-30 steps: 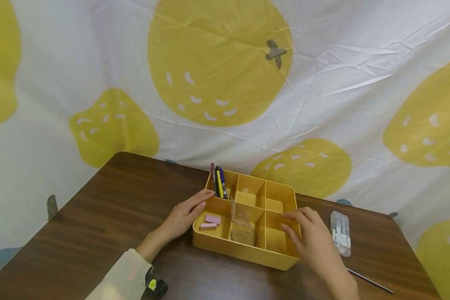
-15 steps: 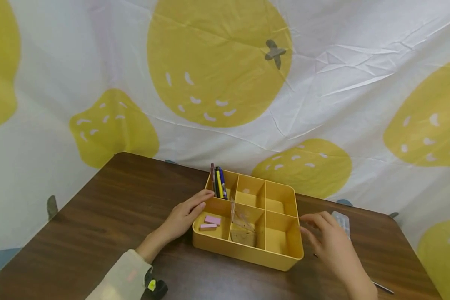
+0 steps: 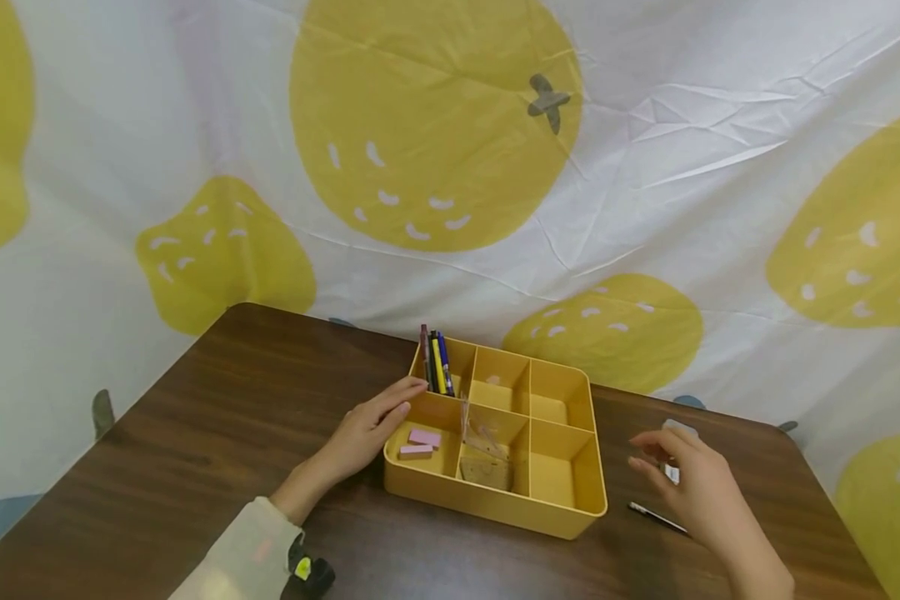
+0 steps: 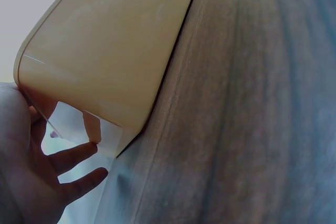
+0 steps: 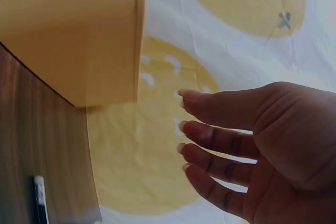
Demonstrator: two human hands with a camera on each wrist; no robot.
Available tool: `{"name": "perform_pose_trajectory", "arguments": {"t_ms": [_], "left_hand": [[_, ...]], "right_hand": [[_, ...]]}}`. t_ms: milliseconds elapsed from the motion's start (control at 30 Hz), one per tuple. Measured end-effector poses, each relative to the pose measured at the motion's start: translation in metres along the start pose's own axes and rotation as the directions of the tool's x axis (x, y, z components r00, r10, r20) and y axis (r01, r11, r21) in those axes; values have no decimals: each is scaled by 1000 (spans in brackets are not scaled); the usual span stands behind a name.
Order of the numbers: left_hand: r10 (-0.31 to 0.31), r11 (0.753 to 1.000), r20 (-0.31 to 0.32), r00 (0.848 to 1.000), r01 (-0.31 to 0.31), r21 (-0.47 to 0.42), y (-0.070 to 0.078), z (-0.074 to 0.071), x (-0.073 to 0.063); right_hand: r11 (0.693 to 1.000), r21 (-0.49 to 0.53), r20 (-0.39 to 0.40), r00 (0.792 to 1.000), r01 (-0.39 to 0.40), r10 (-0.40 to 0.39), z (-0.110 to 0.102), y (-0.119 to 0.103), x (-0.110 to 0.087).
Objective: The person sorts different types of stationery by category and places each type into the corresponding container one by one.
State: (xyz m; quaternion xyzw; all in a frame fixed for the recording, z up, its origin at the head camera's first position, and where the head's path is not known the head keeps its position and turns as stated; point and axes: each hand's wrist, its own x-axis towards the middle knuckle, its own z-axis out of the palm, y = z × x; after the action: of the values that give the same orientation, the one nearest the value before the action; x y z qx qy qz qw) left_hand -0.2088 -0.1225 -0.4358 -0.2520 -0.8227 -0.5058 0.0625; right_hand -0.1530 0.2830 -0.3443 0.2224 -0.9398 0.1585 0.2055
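A yellow organizer box (image 3: 495,518) with several compartments stands on the table. My left hand (image 3: 363,429) rests against its left side, its fingers loosely extended along the wall in the left wrist view. To the right of the box, apart from it, my right hand (image 3: 701,487) hangs above the table with loosely bent fingers and nothing between them. Below that hand lies a black pencil (image 3: 656,517) with a whitish end, partly hidden by the wrist. Behind the fingers a clear plastic case (image 3: 678,428) shows only in part.
Inside the box, several pens (image 3: 438,367) stand in the back left compartment. Two pink erasers (image 3: 424,438) lie at the front left. A clear bag with a brownish item (image 3: 486,473) fills the front middle one. A fruit-print cloth (image 3: 435,275) hangs behind the dark wooden table (image 3: 195,450).
My right hand has moved right, from over the box's front right compartment to above the table beside it, uncovering the pencil's end. The left hand and box have stayed put.
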Motion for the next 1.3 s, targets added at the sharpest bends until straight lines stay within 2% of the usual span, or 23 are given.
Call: {"name": "perform_pose_trajectory", "arguments": {"t_ms": [300, 500, 633, 867, 1000, 1300], "left_hand": [[12, 1000, 5, 1000, -12, 4, 1, -2, 1], [12, 1000, 9, 1000, -12, 13, 2, -3, 2], [13, 1000, 1, 1000, -13, 9, 2, -4, 1], [4, 1000, -5, 1000, -4, 6, 2, -3, 0], [5, 1000, -9, 1000, -5, 10, 1, -2, 0], [18, 1000, -13, 1000, -18, 2, 1, 0, 1]], "right_hand": [[997, 1, 112, 991, -80, 79, 0, 23, -10], [981, 28, 248, 952, -194, 181, -1, 31, -14], [980, 28, 284, 942, -195, 179, -1, 36, -12], [974, 35, 382, 904, -222, 193, 5, 45, -11], [972, 41, 408, 892, -231, 195, 10, 49, -13], [968, 41, 425, 882, -246, 206, 16, 57, -22]]}}
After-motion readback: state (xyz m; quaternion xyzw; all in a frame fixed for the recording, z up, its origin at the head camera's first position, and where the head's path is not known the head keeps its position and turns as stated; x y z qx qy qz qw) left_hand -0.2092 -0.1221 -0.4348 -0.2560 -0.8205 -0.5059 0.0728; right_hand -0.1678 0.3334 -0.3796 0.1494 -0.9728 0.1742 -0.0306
